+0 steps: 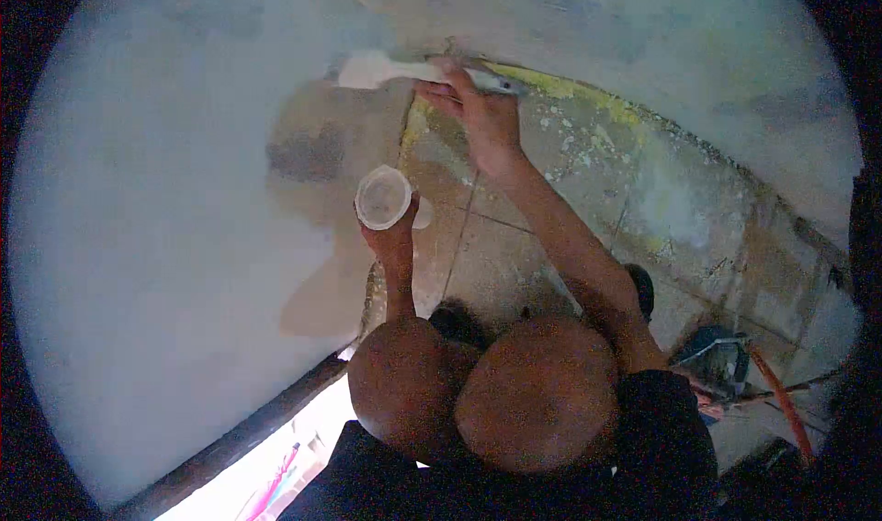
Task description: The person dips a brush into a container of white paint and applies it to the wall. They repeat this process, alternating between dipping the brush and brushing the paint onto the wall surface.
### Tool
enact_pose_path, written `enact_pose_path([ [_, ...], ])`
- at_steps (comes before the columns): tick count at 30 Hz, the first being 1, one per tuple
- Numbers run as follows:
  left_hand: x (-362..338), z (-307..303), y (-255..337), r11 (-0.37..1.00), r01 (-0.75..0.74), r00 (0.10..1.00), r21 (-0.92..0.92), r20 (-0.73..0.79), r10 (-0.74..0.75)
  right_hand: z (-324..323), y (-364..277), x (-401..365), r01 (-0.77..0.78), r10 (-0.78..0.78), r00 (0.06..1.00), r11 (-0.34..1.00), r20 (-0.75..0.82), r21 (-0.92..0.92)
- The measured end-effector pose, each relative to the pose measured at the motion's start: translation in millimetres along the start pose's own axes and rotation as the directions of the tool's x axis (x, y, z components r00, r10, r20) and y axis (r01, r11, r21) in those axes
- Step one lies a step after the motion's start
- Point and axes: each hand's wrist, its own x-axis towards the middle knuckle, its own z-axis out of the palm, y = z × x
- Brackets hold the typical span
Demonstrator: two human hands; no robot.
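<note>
My left hand point(393, 240) is wrapped round a translucent plastic cup point(383, 198), whose open mouth faces up toward me. What is inside the cup is too blurred to make out. Farther forward, my right hand point(487, 121) grips the handle of a paintbrush point(369, 70) with its fingers closed. The wide, pale head of the brush points left and lies against or close to the wall point(165, 153); contact is hard to tell. Brownish, darker patches show on the wall below the brush head.
Paint-spattered floor tiles point(560, 144) lie below, with a yellowish strip along the wall's foot. My bent knees point(537, 392) are close beneath my arms. At right are an orange hose or cord point(781, 397) and a dark object point(717, 356). A bright opening point(285, 457) is at lower left.
</note>
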Motion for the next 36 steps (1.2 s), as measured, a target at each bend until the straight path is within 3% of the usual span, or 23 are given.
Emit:
enact_pose_path([
  [2, -2.0, -3.3, -4.9, 0.998, 0.015, 1.000, -0.054, -0.009, -0.016, -38.0, 39.1, 15.2, -0.154, 0.153, 0.988, 0.963, 0.022, 0.220],
  [3, -0.7, -5.2, -4.3, 0.994, 0.028, 1.000, -0.108, -0.010, -0.029, -49.4, 56.1, 13.7, -0.153, 0.150, 0.988, 0.964, 0.029, 0.218],
  [4, 1.4, -5.4, -3.7, 0.993, 0.023, 1.000, -0.118, -0.017, -0.025, -61.8, 72.9, 10.6, -0.256, 0.263, 0.964, 0.953, -0.025, 0.165],
  [5, 2.3, -7.9, 0.8, 0.999, 0.009, 1.000, -0.037, -0.025, -0.010, -71.7, 88.1, 6.1, -0.361, 0.372, 0.924, 0.925, -0.088, 0.119],
  [6, 4.8, -9.5, 1.9, 0.999, -0.006, 1.000, 0.045, -0.027, 0.007, -77.2, 98.9, 1.3, -0.356, 0.367, 0.926, 0.927, -0.085, 0.117],
  [8, 10.1, -10.0, -24.0, 0.998, 0.006, 1.000, 0.055, -0.021, -0.004, -86.6, 120.8, -7.2, -0.226, 0.222, 0.963, 0.974, -0.153, -0.010],
  [9, 10.2, -9.7, -33.7, 0.997, 0.022, 1.000, 0.068, -0.016, -0.021, -104.3, 142.1, 2.9, -0.227, 0.223, 0.963, 0.974, -0.154, -0.010],
  [11, 6.5, -14.7, -17.9, 0.999, 0.020, 0.999, 0.045, -0.041, -0.018, -141.4, 181.9, 26.2, 0.065, -0.081, 0.996, 0.950, -0.040, -0.305],
  [12, 6.5, -13.8, -8.0, 1.000, 0.008, 0.998, 0.013, -0.065, -0.007, -130.3, 163.4, 21.9, 0.066, -0.082, 0.996, 0.949, -0.041, -0.307],
  [14, 5.2, -10.1, 5.9, 0.996, 0.020, 0.997, -0.090, -0.071, -0.026, -100.5, 115.6, 18.9, -0.123, 0.119, 0.988, 0.991, -0.094, -0.042],
  [16, -0.8, -10.1, 3.4, 0.982, 0.036, 0.996, -0.183, -0.068, -0.049, -64.1, 74.2, 9.9, -0.122, 0.112, 0.991, 0.983, -0.078, -0.138],
  [18, -1.9, -9.3, -10.2, 0.997, 0.055, 0.998, 0.055, 0.016, -0.056, -26.6, 34.5, 0.5, -0.123, 0.112, 0.992, 0.966, -0.064, -0.229],
  [20, -3.0, -6.8, -21.7, 0.996, 0.084, 0.994, -0.006, 0.066, -0.084, 5.7, -3.3, -8.5, -0.057, 0.060, 0.997, 0.997, 0.050, -0.049],
  [21, -2.0, -5.8, -21.0, 0.991, 0.115, 0.988, -0.068, 0.112, -0.107, 14.1, -17.1, -7.0, -0.056, 0.059, 0.996, 0.997, 0.062, -0.049],
  [23, -2.4, -4.1, -15.3, 0.991, 0.083, 0.995, -0.100, 0.066, -0.077, 29.3, -43.6, -0.7, 0.202, -0.157, 0.952, 0.967, 0.262, -0.156],
  [24, -3.9, -3.4, -6.6, 0.990, 0.056, 0.998, -0.127, 0.036, -0.052, 42.2, -62.2, 0.0, 0.207, -0.159, 0.945, 0.967, 0.287, -0.146],
  [26, -5.8, -6.2, 7.3, 0.997, 0.073, 0.997, -0.019, -0.021, -0.074, 65.0, -96.2, -1.8, 0.024, -0.128, 0.951, 0.937, 0.280, 0.349],
  [27, -4.6, -6.4, 12.2, 0.993, 0.093, 0.996, -0.070, 0.015, -0.092, 71.9, -104.0, 4.3, 0.046, -0.164, 0.946, 0.922, 0.279, 0.384],
  [28, -2.6, -7.1, 13.8, 0.985, 0.114, 0.993, -0.129, 0.056, -0.107, 75.7, -100.4, 11.9, 0.046, -0.169, 0.940, 0.923, 0.297, 0.381],
  [29, -1.7, -10.5, 25.7, 0.988, 0.148, 0.987, -0.041, 0.066, -0.145, 74.5, -90.4, 21.4, 0.043, -0.141, 0.950, 0.943, 0.279, 0.329],
  [31, -0.3, -13.7, 8.4, 0.991, 0.105, 0.993, -0.086, 0.054, -0.101, 61.2, -45.3, 35.9, 0.055, -0.129, 0.953, 0.963, 0.275, 0.262],
  [33, -3.5, -10.4, -2.6, 0.990, 0.067, 0.997, -0.127, 0.032, -0.064, 33.0, -8.4, 43.4, 0.085, -0.058, 0.990, 0.972, 0.126, -0.220],
  [36, -3.6, -4.2, -4.5, 0.986, 0.073, 0.997, -0.150, 0.024, -0.071, 21.3, -22.2, 15.0, 0.030, -0.022, 0.997, 0.993, 0.074, -0.114],
])
